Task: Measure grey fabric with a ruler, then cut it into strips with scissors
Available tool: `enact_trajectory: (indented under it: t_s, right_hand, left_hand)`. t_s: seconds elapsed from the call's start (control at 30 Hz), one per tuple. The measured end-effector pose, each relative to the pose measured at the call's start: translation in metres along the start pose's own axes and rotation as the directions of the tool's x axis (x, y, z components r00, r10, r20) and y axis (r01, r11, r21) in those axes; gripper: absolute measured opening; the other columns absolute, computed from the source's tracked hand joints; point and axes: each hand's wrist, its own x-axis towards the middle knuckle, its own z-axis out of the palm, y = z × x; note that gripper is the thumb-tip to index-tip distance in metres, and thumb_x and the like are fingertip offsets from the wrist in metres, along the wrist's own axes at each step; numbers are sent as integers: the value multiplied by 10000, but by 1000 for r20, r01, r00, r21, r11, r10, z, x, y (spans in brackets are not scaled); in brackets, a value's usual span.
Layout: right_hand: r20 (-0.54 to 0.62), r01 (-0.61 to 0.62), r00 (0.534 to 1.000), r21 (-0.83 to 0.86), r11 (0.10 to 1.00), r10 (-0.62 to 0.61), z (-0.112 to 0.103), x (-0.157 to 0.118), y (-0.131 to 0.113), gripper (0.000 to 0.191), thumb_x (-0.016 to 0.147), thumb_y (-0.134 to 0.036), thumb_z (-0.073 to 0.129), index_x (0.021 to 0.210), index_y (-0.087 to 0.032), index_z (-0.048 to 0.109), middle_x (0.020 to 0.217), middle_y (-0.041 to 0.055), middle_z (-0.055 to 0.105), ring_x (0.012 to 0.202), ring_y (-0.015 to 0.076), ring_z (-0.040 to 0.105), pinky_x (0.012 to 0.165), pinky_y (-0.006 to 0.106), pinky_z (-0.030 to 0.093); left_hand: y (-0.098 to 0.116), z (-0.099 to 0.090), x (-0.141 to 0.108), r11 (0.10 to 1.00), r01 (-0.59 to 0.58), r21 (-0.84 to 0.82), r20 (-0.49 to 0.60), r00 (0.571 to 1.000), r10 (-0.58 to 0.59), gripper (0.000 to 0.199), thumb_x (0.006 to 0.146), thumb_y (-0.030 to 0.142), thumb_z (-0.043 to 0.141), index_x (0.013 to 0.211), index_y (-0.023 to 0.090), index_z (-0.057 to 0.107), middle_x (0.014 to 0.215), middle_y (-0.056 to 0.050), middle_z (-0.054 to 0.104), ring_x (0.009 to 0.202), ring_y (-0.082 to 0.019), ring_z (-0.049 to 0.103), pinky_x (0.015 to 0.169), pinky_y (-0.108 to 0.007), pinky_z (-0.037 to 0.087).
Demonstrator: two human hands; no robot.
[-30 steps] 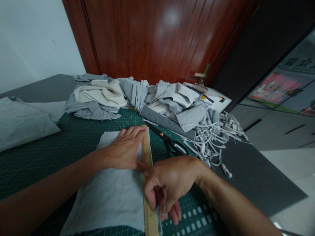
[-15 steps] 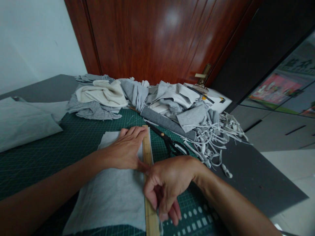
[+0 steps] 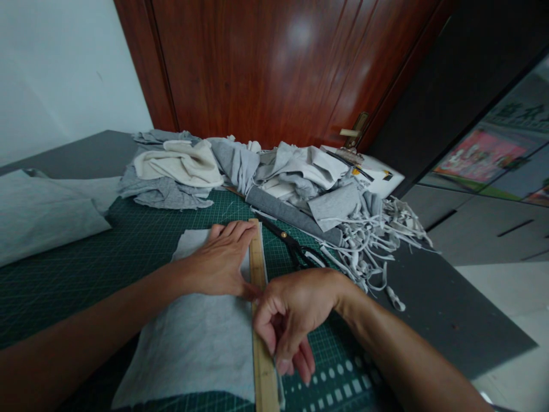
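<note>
A pale grey piece of cloth (image 3: 201, 349) lies flat on the green cutting mat (image 3: 141, 246). Along its right side runs a wooden ruler (image 3: 262, 366), with a narrow strip of cloth showing past the ruler's edge. My left hand (image 3: 223, 260) lies spread over the cloth, its fingers reaching the ruler's far end and its thumb pressing on the ruler's middle. Beside that thumb, my right hand (image 3: 295, 315) is closed with bent fingers against the ruler's right edge. Whatever those fingers hold is hidden. Black-handled scissors (image 3: 294, 243) lie just beyond my right hand.
Grey and cream cloth pieces (image 3: 180, 166) are heaped at the back, beside a rolled dark grey cloth (image 3: 291, 214). Thin cloth strips (image 3: 360, 260) spill to the right. Another folded pale cloth (image 3: 47, 212) lies left. A wooden door (image 3: 257, 68) stands behind the table.
My right hand has shifted slightly away from me along the ruler's edge. The left hand, ruler and cloth stay in place.
</note>
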Motion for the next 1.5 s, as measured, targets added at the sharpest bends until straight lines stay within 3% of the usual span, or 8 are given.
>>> enact_trajectory:
  t_s: [0.2,0.4,0.6,0.73,1.07,1.3,1.4,1.5]
  right_hand:
    - [-60,20,998,4,1000,-19,1,-4,2,580,543,-288,1102,836,-145,622,632,-40,771,586,159,788,602,244,690]
    - [-242,-10,969,-235,972,-48,17,-13,-12,493,548,-257,1082,773,-139,660,577,-96,701,503,85,692,490,131,605]
    - [-128,-49,992,-208,977,23,18,-3,-9,538,519,-251,1097,762,-153,627,566,-84,714,489,121,711,470,186,631]
    - [-90,-11,996,-197,980,-7,12,3,-2,567,471,-254,1110,753,-147,630,564,-69,725,498,140,722,470,209,648]
    - [-238,105,959,-214,971,-156,5,-10,0,527,531,-350,1093,778,-133,681,593,-68,724,511,110,711,468,171,630]
    - [-393,174,879,-265,948,-271,2,-24,-5,511,590,-402,1070,782,-137,677,574,-78,703,514,94,703,477,149,615]
    - [-384,172,885,-260,950,-265,5,-28,-7,530,563,-419,1076,771,-140,676,586,-80,705,509,89,698,459,140,606]
    - [-338,150,912,-256,955,-234,8,-27,-7,543,542,-423,1080,773,-143,676,601,-77,713,513,90,698,455,137,604]
  left_hand:
    - [-3,2,0,1000,-16,8,-9,1000,16,1268,657,747,782,1663,124,327,1725,-250,387,1509,-452,416,1190,-553,307]
    - [0,-1,0,1000,8,15,21,1000,-8,1305,647,774,778,1669,107,318,1743,-249,360,1523,-459,399,1196,-554,307]
    - [2,-3,0,1000,18,16,28,999,-18,1327,635,795,783,1671,109,317,1743,-250,360,1528,-461,390,1202,-537,292]
    - [0,-2,0,1000,6,9,21,1000,-6,1300,659,800,754,1673,118,312,1741,-246,359,1528,-464,391,1199,-540,287]
    - [-3,0,0,1000,5,10,22,1000,-5,1292,649,741,801,1673,124,310,1740,-235,363,1538,-455,383,1209,-532,282]
    - [-2,2,2,1000,18,9,15,1000,-18,1472,491,917,803,1642,114,360,1715,-259,392,1526,-454,388,1215,-541,282]
    - [-1,1,1,1000,24,10,17,1000,-24,1509,464,931,810,1640,98,361,1715,-260,392,1523,-450,387,1220,-542,278]
    - [-2,2,0,1000,14,16,7,1000,-15,1451,522,876,827,1649,96,350,1720,-255,385,1520,-449,395,1216,-535,279]
